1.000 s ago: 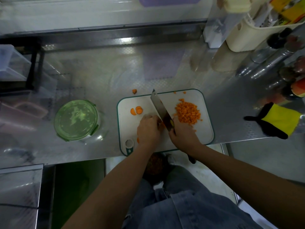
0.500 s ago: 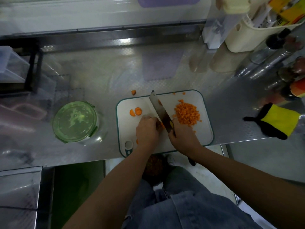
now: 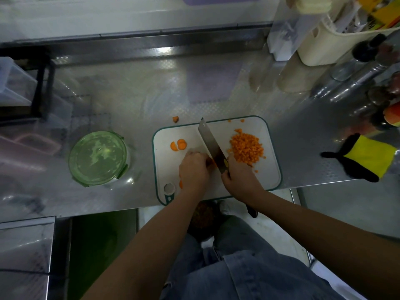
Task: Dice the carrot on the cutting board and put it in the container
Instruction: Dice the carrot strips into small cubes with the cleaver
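Observation:
A white cutting board (image 3: 268, 169) with a teal rim lies on the steel counter. A pile of diced carrot (image 3: 246, 148) sits on its right half. Two carrot slices (image 3: 178, 145) lie on its left half. My right hand (image 3: 240, 176) grips the handle of a cleaver (image 3: 211, 145), blade down on the board. My left hand (image 3: 193, 169) has curled fingers pressing a small carrot piece against the blade; that piece is mostly hidden. A round glass container (image 3: 98, 158) with a green lid stands left of the board.
A stray carrot chunk (image 3: 175, 119) lies on the counter behind the board. A yellow and black glove (image 3: 365, 159) lies at the right. Bottles and a cream caddy (image 3: 329, 46) crowd the back right. Clear plastic boxes (image 3: 13, 83) stand far left.
The knife and both hands stay in nearly the same place on the board, shifting only slightly. The diced pile and the slices have not moved.

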